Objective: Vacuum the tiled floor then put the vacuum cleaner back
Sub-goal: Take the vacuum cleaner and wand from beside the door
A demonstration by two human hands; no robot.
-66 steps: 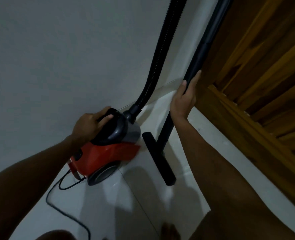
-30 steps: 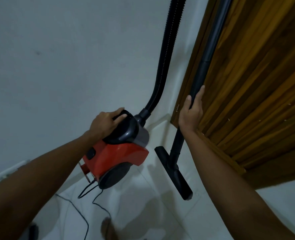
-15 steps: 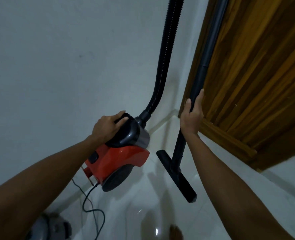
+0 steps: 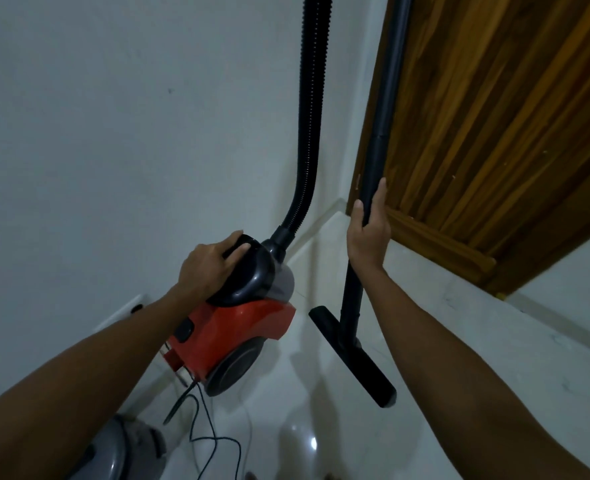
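Left hand (image 4: 207, 268) at centre frame, fingers curled over the dark handle on top of the vacuum cleaner (image 4: 238, 327), grip closed around it. Red body below the dark top, one grey wheel (image 4: 235, 368) showing on the near side, whether resting on the tiled floor (image 4: 321, 410) or lifted clear of it not plain to see. Ribbed black hose (image 4: 309, 109) rising from the front of the body up past the top edge of the frame, close along the pale wall (image 4: 113, 133).

Right hand (image 4: 369, 233) right of centre, grip wrapped round the black wand (image 4: 380, 140), thumb on the left side of the tube, fingers behind it. Wand near upright, running out of the top of the frame, standing against the edge of the wooden door (image 4: 494, 133) in the upper right. Flat black floor head (image 4: 354, 355) at the wand's lower end, slanting toward the lower right, just beside the red body but not touching it.

Thin dark power cord (image 4: 214, 441) trailing from the rear of the body in loops over the floor at lower centre. Grey rounded object (image 4: 127, 452) at the lower left edge, too cropped to identify. White wall socket plate (image 4: 124, 310) low on the wall, left of the body.
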